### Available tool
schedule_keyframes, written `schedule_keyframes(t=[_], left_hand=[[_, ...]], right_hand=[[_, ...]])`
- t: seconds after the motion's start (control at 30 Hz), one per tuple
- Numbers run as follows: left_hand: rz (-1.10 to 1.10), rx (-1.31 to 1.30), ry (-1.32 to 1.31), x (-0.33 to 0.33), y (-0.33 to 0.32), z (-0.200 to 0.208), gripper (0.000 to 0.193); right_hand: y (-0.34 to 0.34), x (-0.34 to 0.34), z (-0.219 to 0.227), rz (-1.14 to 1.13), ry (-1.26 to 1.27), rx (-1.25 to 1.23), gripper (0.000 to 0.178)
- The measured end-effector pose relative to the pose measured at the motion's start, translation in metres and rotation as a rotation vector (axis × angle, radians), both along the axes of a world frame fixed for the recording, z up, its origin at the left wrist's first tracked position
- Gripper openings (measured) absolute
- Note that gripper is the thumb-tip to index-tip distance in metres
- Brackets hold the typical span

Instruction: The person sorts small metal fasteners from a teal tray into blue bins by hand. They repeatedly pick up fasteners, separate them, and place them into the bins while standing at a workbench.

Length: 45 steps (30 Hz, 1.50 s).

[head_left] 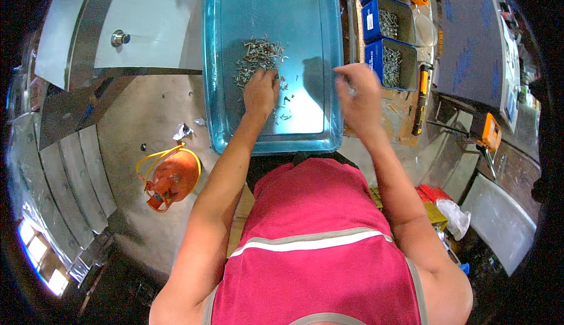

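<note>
A pile of small metal screws (258, 54) lies spread on the floor of a blue tray (214, 107). My left hand (261, 93) reaches into the near edge of this pile, its fingers curled down and drawn together; what is between them is hidden. A few loose screws (286, 100) are scattered just right of that hand. Over the tray's right rim is my right hand (363, 99), slightly blurred, with its fingers curled in. A pale metallic glint shows within its grip, too small to name.
Blue bins (399, 63) full of screws stand in a row on a bench right of the tray. A yellow-and-black tool (421, 96) lies beside them. On the floor to the left sits an orange gas cylinder (176, 175) with a yellow hose. A grey panel (473, 49) stands far right.
</note>
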<state>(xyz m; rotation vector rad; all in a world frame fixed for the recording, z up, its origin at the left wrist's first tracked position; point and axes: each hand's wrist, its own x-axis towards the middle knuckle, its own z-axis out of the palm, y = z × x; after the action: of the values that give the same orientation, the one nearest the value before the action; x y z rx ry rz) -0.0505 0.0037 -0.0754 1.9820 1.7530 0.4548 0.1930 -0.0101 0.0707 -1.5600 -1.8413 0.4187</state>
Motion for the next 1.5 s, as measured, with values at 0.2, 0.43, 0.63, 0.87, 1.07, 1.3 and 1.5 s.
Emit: schedule_keyframes(t=[0.2, 0.43, 0.63, 0.87, 1.07, 1.3, 1.5], left_hand=[[0.016, -0.061, 0.015, -0.027, -0.017, 0.004, 0.018], [0.355, -0.521, -0.669, -0.072, -0.047, 0.023, 0.018], [0.521, -0.879, -1.333, -0.095, -0.055, 0.013, 0.015], [0.406, -0.777, -1.018, -0.079, -0.021, 0.025, 0.016], [0.024, -0.207, -0.075, -0.03, 0.004, 0.017, 0.026], [-0.139, -0.108, 0.087, -0.028, 0.011, 0.0, 0.025], [0.253, -0.337, -0.464, -0.049, 0.018, 0.007, 0.021]], right_hand=[[0.01, -0.062, -0.096, 0.125, 0.028, -0.333, 0.018], [0.034, -0.088, -0.151, 0.292, -0.248, -0.241, 0.017], [0.042, -0.089, -0.15, 0.393, -0.39, -0.146, 0.018], [0.03, -0.079, -0.136, 0.028, 0.192, -0.489, 0.007], [0.022, -0.056, -0.134, -0.208, 1.051, -0.955, 0.01], [0.026, -0.09, -0.14, 0.056, 0.074, -0.46, 0.025], [0.039, -0.121, -0.14, 0.11, -0.288, -0.472, 0.025]])
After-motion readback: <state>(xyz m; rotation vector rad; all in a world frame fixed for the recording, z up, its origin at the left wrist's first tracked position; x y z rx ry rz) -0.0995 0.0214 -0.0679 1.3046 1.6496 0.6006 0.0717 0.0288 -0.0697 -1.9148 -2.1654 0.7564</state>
